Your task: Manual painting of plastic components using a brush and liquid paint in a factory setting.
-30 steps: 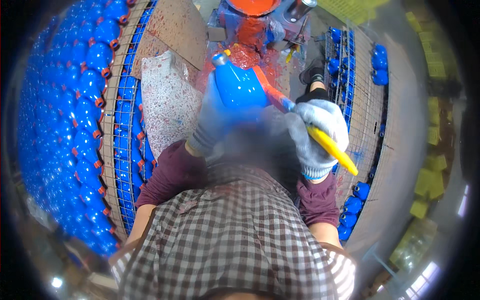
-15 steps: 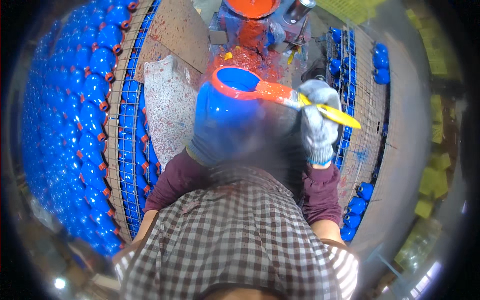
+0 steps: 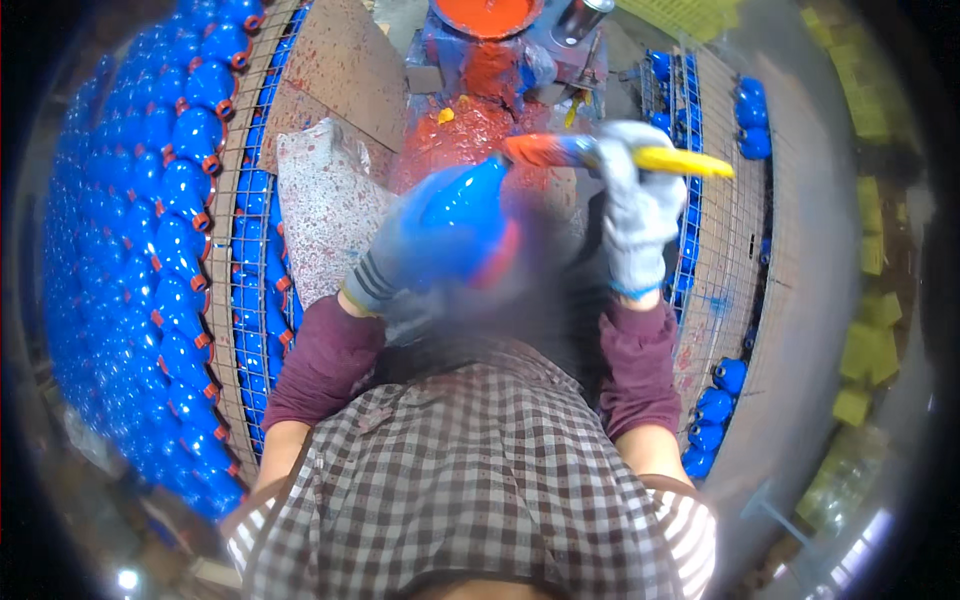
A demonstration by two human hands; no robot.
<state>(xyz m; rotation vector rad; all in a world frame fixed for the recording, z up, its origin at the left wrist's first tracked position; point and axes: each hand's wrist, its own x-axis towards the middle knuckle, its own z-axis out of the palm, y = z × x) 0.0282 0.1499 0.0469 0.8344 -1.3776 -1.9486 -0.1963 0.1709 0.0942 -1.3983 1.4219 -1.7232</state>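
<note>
My left hand (image 3: 392, 258), in a glove stained blue, is wrapped round a glossy blue rounded hollow piece (image 3: 462, 212). Its narrow end tips up toward the far right, and its red rim is a blur at the lower right. In my right hand (image 3: 637, 215), gloved in grey-white, is a paintbrush (image 3: 690, 162) with a yellow handle, held nearly level. Red paint covers its bristles, which are at the narrow tip of the blue piece; whether they touch it I cannot tell.
A basin of red paint (image 3: 488, 14) stands at the far middle on a paint-splashed stand, beside a dark can (image 3: 580, 20). Many blue pieces with red ends (image 3: 185, 245) crowd the left beside a wire mesh rack (image 3: 225, 260). More blue pieces (image 3: 715, 405) sit at right.
The blue piece has turned over: its red-rimmed opening faced up under the brush, and now its narrow end points up. The brush has left the rim and moved slightly up.
</note>
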